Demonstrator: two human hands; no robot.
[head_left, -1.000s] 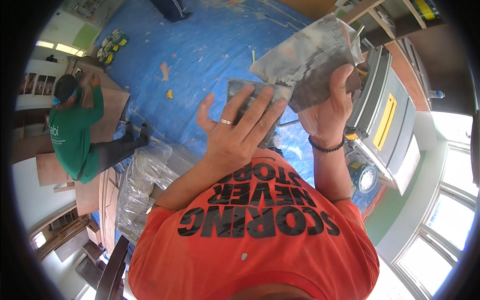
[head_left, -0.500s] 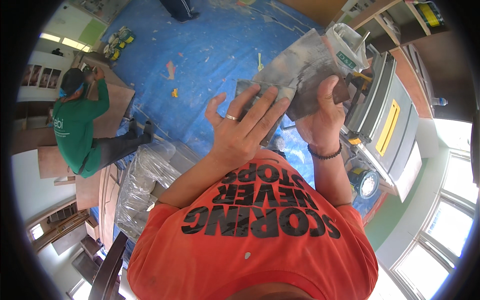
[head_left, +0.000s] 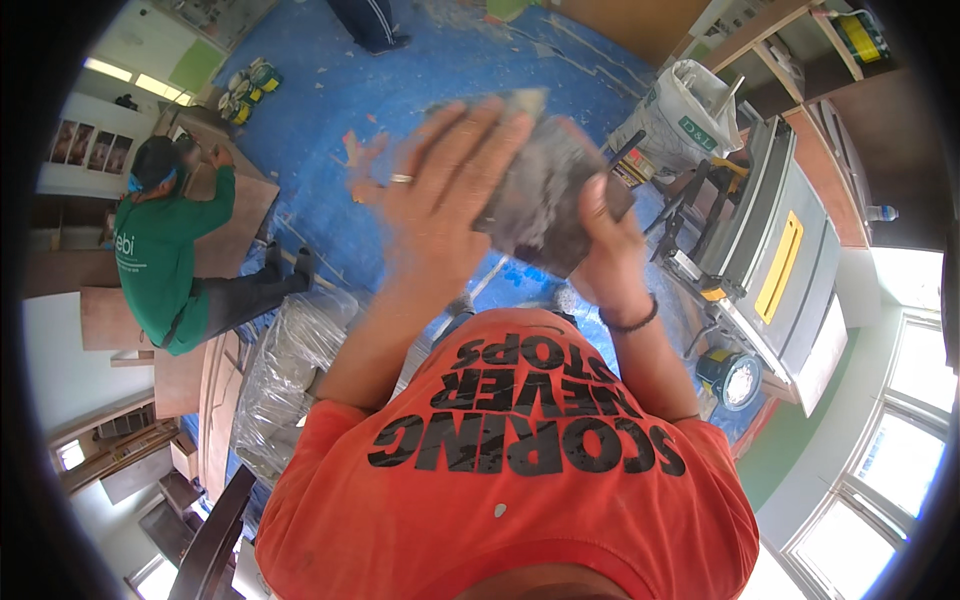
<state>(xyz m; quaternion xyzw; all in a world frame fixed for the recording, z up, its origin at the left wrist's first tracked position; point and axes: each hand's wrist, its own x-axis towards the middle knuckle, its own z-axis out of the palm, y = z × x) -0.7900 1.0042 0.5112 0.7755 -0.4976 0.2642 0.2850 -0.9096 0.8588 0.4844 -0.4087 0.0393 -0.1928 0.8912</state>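
While both forearms rise from an orange shirt [head_left: 520, 470] at the lower edge, the hands meet over a grey slab [head_left: 545, 195] held up in front of the chest. Left hand [head_left: 435, 215]: blurred, fingers spread flat, palm laid against the slab's near-left face; ring on one finger; not clenched. Right hand [head_left: 600, 255]: wrapped around the slab's lower right edge, gripping it; dark band at the wrist. Slab tilted, speckled grey, well above the floor. Below left, a clear plastic-wrapped bundle [head_left: 285, 375]. Right, a table saw [head_left: 775, 265] with a yellow strip; beyond it a white sack [head_left: 685, 120]. Blue floor sheet [head_left: 330, 100] underneath. Far left, a person in green [head_left: 160, 255] crouches at brown boards [head_left: 235, 205].
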